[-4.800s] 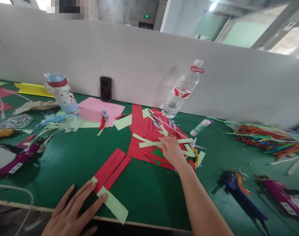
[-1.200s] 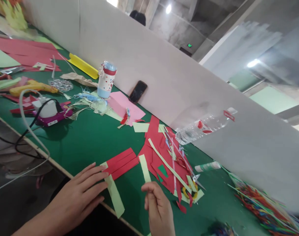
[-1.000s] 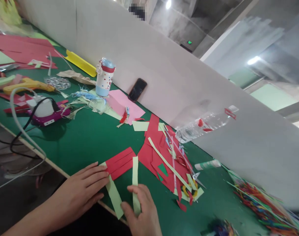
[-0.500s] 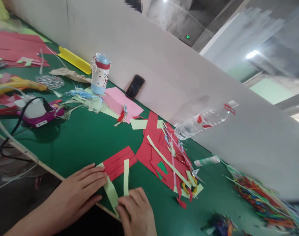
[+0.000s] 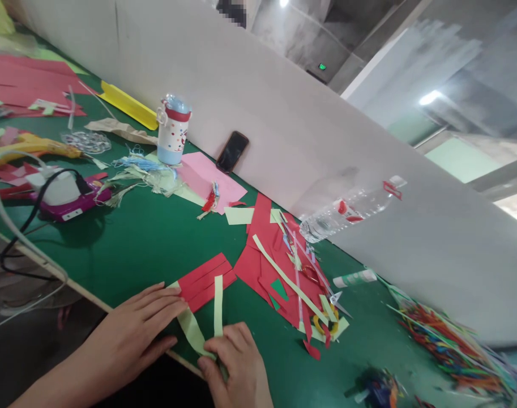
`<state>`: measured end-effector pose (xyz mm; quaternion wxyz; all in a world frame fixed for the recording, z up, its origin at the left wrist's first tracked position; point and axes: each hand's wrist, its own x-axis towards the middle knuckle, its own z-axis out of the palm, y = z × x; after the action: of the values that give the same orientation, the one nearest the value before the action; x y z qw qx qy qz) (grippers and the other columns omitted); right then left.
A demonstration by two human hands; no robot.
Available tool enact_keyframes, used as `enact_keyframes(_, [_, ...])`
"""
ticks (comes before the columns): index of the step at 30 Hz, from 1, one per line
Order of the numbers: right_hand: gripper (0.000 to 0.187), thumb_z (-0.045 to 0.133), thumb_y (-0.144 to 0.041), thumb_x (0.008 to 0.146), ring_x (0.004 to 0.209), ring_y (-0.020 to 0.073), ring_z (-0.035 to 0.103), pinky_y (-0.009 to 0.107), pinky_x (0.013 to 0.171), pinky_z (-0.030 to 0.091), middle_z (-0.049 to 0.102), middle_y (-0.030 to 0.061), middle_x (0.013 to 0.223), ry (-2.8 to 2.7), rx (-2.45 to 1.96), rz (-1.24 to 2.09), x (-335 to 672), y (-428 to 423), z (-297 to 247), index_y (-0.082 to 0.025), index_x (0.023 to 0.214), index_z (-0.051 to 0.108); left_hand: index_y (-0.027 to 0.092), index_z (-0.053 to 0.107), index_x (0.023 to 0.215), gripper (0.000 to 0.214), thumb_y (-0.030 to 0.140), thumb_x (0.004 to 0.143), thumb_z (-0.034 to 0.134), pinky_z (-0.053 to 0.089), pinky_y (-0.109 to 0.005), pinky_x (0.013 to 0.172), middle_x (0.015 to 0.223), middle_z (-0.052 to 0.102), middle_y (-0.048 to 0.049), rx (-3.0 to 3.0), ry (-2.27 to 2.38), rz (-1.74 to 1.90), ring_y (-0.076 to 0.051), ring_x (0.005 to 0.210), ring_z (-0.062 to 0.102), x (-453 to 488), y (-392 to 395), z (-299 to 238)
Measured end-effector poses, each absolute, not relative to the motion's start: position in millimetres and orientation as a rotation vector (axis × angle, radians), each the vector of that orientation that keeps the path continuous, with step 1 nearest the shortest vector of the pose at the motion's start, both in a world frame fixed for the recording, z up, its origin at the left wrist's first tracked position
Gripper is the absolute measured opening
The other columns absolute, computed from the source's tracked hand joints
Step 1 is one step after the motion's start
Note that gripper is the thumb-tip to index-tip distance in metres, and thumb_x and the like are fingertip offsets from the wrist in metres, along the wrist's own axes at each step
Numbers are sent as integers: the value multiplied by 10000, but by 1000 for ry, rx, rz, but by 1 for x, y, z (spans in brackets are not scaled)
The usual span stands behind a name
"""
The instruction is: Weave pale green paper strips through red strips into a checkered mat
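Note:
My left hand [image 5: 139, 334] lies with its fingers stretched out over the left end of a small red paper piece [image 5: 208, 279] that has long slits in it. A bit of pale green paper shows under those fingertips. From below them a pale green paper strip [image 5: 191, 330] runs, slightly bowed, to my right hand [image 5: 236, 362], whose thumb and fingers are pinched on it. A narrower pale green strip [image 5: 218, 303] stands out past the right fingers, its top end overlapping the red piece. Its lower end is hidden by the hand.
Red paper scraps [image 5: 258, 266] with scissors [image 5: 332, 306] lie right of the hands. A glue stick [image 5: 355, 278], a plastic bottle [image 5: 351, 209], a phone [image 5: 233, 152] and a cup [image 5: 173, 133] line the partition. A purple power strip [image 5: 73, 205] with cables sits left.
The pale green strip between my hands has gone from nearly straight to bowed, as the right fingers shift slightly on it. My left hand stays in place.

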<state>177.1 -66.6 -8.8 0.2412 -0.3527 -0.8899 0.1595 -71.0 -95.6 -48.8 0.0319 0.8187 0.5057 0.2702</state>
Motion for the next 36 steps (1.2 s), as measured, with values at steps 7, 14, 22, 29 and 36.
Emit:
enact_keyframes(7, [182,530,-191,968,691,172,552,268,612,419,592,25,722,-2348,-1027,413,172,-62,8,-212,804,608,279,534,1308,469,267,854,651,461,-368,1096,1296,676,-5,2446,1563,887,-192,1195,633,-71,-95,-50])
enact_keyframes(14, [189,523,-143,914,672,169,565,261,605,433,580,22,689,-2360,-1007,347,167,-60,21,-218,757,595,273,537,1292,461,264,848,660,473,-392,1081,1274,687,-21,2440,1540,875,-207,1170,650,-70,-94,-49])
enact_keyframes(22, [168,543,-203,971,677,170,588,266,598,460,614,27,733,-2286,-1018,313,166,-58,20,-220,835,639,255,499,1318,484,277,863,661,476,-393,1080,1280,681,-31,2428,1538,873,-208,1189,639,-71,-95,-47])
enact_keyframes(29, [96,590,-197,946,691,191,560,299,623,469,611,34,710,-2363,-871,272,173,-60,13,-212,872,649,267,507,1314,454,299,884,648,453,-381,1099,1253,693,2,2479,1516,835,-183,1184,636,-71,-94,-50])
enact_keyframes(36, [146,560,-211,945,704,205,550,320,638,465,604,40,685,-2428,-852,287,181,-66,-2,-210,832,652,330,585,1270,355,276,920,602,394,-387,1147,1306,665,20,2543,1460,763,-187,1252,588,-75,-93,-43])
